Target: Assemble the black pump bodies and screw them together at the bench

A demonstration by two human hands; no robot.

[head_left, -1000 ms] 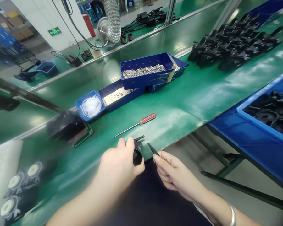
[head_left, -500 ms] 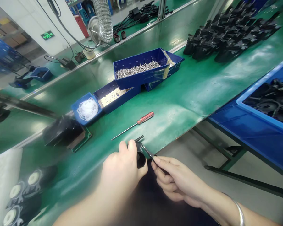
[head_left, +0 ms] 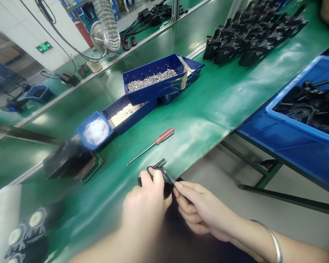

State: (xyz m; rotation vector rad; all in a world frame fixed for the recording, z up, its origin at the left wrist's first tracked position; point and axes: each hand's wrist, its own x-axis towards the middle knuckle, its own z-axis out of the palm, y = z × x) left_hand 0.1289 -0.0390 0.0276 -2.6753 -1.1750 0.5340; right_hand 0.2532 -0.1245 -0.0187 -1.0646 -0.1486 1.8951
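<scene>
My left hand (head_left: 146,195) is closed around a black plastic housing (head_left: 167,190), just off the bench's front edge. A round opening and a protruding peg show on the part; my fingers hide the rest. Pinched in my right hand (head_left: 194,206) is a slim, blade-like metal tool (head_left: 169,176), its tip against the rim of the housing. The tool's exact kind is unclear, as my fingers cover its rear. On the green bench beyond my hands lies a screwdriver (head_left: 164,136) with a red, clear-looking handle.
Blue bins hold metal pins (head_left: 153,80), small pale pieces (head_left: 126,114) and white rings (head_left: 96,130). Black housings (head_left: 246,36) stand in rows at the back right. A blue crate (head_left: 279,114) of black parts is at right. A black box (head_left: 68,159) stands left.
The camera view has shifted slightly, so the bench items appear further left. The housing is turned a little in my left hand. Both hands keep their holds, with the tool still at the rim.
</scene>
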